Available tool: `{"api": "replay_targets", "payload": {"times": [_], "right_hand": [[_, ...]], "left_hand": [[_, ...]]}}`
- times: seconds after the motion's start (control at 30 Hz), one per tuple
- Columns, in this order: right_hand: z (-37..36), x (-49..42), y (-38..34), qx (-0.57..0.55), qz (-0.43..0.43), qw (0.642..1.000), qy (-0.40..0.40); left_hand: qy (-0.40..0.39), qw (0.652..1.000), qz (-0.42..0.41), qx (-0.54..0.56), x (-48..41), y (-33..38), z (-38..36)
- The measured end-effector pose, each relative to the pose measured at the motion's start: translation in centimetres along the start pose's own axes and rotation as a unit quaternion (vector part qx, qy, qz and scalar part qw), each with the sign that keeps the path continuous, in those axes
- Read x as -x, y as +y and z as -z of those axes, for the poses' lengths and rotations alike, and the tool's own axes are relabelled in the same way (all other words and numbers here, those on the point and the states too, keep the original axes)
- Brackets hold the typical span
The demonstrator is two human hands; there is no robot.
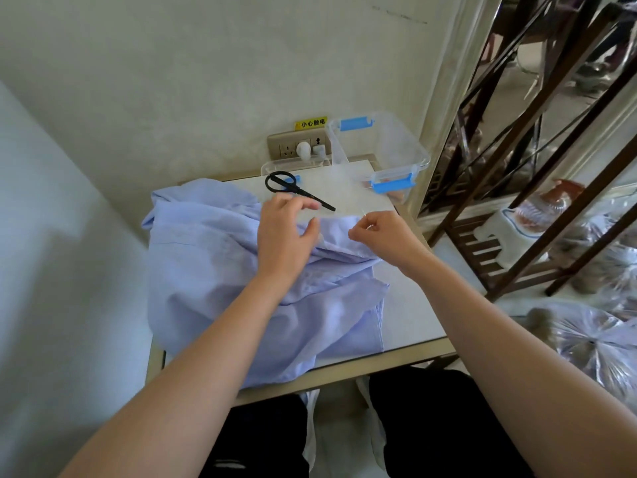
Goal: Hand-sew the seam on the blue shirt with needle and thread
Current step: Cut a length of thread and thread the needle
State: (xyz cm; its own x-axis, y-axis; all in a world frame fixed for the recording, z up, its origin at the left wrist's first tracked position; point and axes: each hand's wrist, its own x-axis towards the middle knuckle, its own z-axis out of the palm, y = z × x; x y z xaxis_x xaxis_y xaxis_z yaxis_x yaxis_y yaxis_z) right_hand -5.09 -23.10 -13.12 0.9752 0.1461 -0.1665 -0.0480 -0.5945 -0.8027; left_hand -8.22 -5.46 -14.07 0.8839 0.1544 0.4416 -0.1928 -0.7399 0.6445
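1. Blue shirt heaped on desk, near-left.
2. Left hand rests on shirt, fingers loose and uncurled. Right hand pinches needle at shirt's far edge.
3. Stitches too small to see; probably mid-seam. Scissors lie beyond.

Reads as a spare corner of a home or back room, not a fitted workshop. Told by a small white-topped table pushed against a cream plastered wall with a socket panel and yellow warning sticker, a clear storage box with blue latches at the back. Beside it, a dark wooden rack and tied plastic bags on the floor.
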Motion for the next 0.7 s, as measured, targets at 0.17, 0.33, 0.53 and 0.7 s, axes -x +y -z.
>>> {"api": "replay_targets", "payload": {"times": [0.17, 0.33, 0.53, 0.7], "right_hand": [[-0.5, 0.2, -0.6, 0.226, 0.049, 0.972, -0.025], [-0.4, 0.5, -1.4, 0.265, 0.088, 0.959, -0.044], [0.3, 0.6, -1.0, 0.079, 0.115, 0.988, -0.058], [0.1, 0.8, -1.2, 0.046, 0.139, 0.987, -0.067]], "left_hand": [[0.005, 0.961, -0.249, -0.117, -1.2, 0.7, 0.1], [-0.012, 0.946, -0.274, -0.174, -1.2, 0.4, 0.2], [-0.034, 0.967, -0.195, -0.158, -0.8, -0.5, 1.2], [-0.106, 0.976, -0.125, -0.146, -0.3, 0.2, 1.5]]}}
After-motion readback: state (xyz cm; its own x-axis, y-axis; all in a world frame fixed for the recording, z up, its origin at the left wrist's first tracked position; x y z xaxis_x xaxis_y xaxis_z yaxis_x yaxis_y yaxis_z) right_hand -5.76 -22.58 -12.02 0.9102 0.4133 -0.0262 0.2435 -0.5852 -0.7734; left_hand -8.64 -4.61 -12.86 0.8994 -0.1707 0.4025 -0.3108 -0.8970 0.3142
